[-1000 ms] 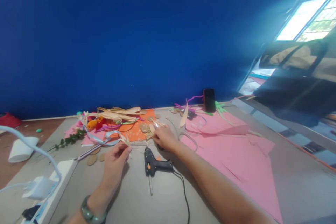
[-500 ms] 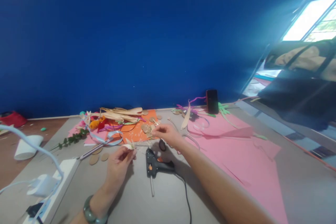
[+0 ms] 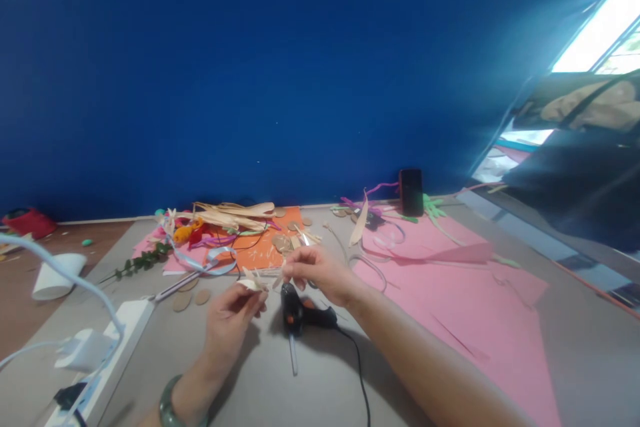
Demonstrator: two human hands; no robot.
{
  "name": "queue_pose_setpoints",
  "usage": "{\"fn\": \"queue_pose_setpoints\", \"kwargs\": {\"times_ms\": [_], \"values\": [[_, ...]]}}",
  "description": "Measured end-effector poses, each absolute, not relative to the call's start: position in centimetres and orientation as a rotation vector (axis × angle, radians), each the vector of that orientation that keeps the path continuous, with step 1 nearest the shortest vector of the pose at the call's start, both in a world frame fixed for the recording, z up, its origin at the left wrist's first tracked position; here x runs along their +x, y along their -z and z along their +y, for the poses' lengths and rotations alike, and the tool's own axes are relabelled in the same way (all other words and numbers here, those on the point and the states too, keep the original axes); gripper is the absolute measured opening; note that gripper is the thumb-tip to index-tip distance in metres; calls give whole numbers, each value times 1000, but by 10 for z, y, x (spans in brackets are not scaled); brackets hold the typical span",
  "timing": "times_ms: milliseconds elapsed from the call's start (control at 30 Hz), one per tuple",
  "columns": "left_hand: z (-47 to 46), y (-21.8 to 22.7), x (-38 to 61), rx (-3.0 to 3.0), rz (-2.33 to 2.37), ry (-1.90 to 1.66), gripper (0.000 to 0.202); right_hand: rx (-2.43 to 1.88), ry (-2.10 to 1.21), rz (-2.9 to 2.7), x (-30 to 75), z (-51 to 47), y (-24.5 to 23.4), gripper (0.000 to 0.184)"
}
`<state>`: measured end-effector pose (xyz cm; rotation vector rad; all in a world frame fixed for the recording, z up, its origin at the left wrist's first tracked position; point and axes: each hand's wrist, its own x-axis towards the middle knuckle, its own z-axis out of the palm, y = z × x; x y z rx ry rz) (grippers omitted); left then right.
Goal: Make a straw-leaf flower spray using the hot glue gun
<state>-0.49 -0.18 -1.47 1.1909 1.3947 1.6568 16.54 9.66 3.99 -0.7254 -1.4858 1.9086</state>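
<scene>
My left hand (image 3: 231, 319), with a green bangle at the wrist, pinches a small pale dried-leaf piece (image 3: 251, 282) just above the grey table (image 3: 240, 380). My right hand (image 3: 320, 273) hovers beside it with fingers curled in a pinch, its fingertips close to the same leaf piece; what it holds, if anything, is too small to make out. A black hot glue gun (image 3: 300, 312) lies on the table directly under and between both hands, its cord running toward me.
An orange sheet (image 3: 260, 250) with dried leaves, ribbon and cardboard discs lies behind the hands. Pink paper (image 3: 450, 280) covers the right side, scissors (image 3: 367, 263) beside it. A dark phone (image 3: 411, 191) leans on the blue wall. A white power strip (image 3: 107, 347) sits left.
My right hand has left the cardboard pieces on the orange sheet and come back toward my left hand, above the glue gun. My left hand has lifted a little with the leaf piece.
</scene>
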Motion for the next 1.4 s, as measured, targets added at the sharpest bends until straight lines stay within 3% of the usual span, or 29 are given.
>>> {"fn": "queue_pose_setpoints", "kwargs": {"times_ms": [367, 700, 1400], "values": [[-1, 14, -1, 1118, 1376, -1682, 17, -688, -2046, -1224, 161, 93, -36, 25], [-2, 23, -4, 1126, 1457, -1630, 17, -879, -1670, -1477, 155, 80, -40, 15], [-1, 35, -12, 1496, 1493, -1689, 6, -888, -1498, -1615, 152, 68, -39, 14]]}}
